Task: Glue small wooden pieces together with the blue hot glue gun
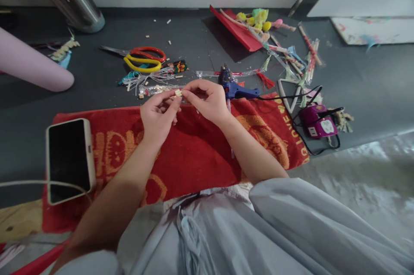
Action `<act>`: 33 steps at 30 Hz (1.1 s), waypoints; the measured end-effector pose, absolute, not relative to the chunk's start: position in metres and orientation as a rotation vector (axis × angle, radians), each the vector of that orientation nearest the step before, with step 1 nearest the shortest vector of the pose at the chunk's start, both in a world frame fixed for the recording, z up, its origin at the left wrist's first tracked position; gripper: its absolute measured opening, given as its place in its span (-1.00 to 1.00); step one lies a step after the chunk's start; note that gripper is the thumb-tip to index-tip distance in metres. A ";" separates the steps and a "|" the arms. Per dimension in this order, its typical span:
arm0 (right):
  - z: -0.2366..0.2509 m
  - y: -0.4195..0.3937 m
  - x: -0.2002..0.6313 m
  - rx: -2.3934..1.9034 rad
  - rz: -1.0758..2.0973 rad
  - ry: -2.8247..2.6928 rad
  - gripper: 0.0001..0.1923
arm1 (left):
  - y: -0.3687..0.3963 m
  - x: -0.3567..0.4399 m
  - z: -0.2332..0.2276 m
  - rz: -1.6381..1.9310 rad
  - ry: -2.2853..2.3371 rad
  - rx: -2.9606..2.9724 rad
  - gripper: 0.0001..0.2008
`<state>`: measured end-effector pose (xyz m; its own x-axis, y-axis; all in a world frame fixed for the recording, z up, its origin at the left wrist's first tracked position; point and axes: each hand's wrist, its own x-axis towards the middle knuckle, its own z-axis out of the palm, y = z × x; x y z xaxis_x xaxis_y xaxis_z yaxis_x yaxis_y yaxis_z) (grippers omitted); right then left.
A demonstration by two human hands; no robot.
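Both hands meet over the far edge of the red towel (194, 154), right in the middle of the view. The left hand (158, 115) is curled, its thumb and forefinger pinched on a small pale piece (178, 92), and the right hand (207, 100) closes in from the other side, fingertips touching the same piece. What the piece is made of I cannot tell; it is tiny and cream-coloured, held just above the towel's edge.

Just beyond the right hand lies a blue glue gun (237, 89), its black cord running off to a purple plug box (318, 124) on the dark counter (355, 80). Behind the left hand sit scissors with red and yellow handles (144, 59), next to a scatter of thin strips. A phone (69, 160), screen dark, rests on the towel's left end with a white cable leading from it. Far back, a red folded sheet (234, 29) carries a heap of coloured pom-poms (254, 18).
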<state>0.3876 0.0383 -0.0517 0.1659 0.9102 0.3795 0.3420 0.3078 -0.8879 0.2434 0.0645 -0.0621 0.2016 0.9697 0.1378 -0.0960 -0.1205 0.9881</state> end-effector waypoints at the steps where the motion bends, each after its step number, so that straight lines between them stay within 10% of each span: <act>1: -0.052 0.038 0.387 -1.247 0.612 -1.403 -0.76 | 0.063 0.243 -0.062 1.205 0.950 1.376 -0.70; 33: -0.050 0.035 0.391 -1.227 0.529 -1.566 -0.71 | 0.059 0.241 -0.060 1.298 0.904 1.576 -0.72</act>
<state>0.3909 0.0354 -0.0496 0.0529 0.8929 0.4470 0.4390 0.3813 -0.8136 0.2415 0.0594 -0.0598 0.1896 0.9197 0.3437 0.0029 -0.3506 0.9365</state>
